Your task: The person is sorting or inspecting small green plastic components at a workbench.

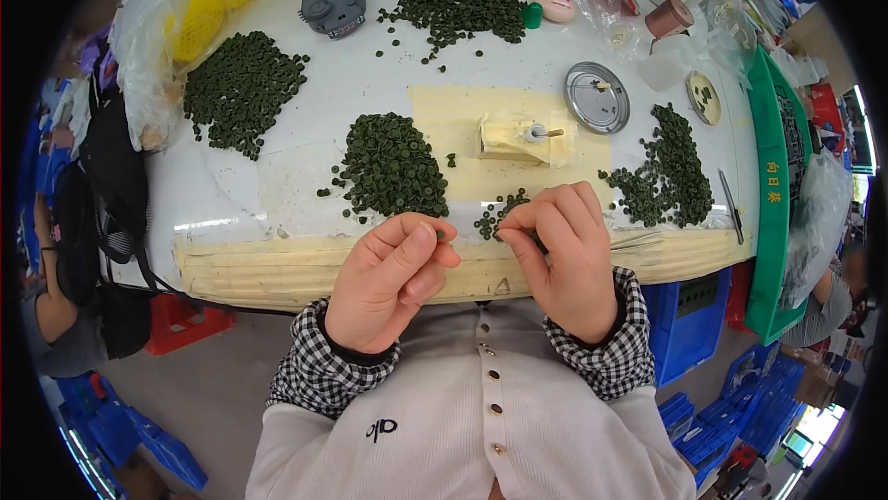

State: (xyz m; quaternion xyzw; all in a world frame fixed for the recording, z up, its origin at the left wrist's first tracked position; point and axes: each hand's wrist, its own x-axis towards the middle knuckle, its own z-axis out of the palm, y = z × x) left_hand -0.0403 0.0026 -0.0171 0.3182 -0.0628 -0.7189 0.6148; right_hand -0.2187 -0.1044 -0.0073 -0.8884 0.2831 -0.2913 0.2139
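Left hand [384, 283] curled, thumb and forefinger pinched on one small green disc [440, 234] near table [277, 176] front edge. Right hand [560, 246] fingers bunched together over small scatter [495, 213] of discs; whether they grip one, cannot tell. Big heaps left: middle heap [393, 167], left heap [242, 88], far heap [458, 8], right heap [668, 172]. Taped jig [527, 136] with peg sits behind hands. Round metal lid [598, 98] beside it. Judging by heaps, most discs unhandled; no finished batch visible.
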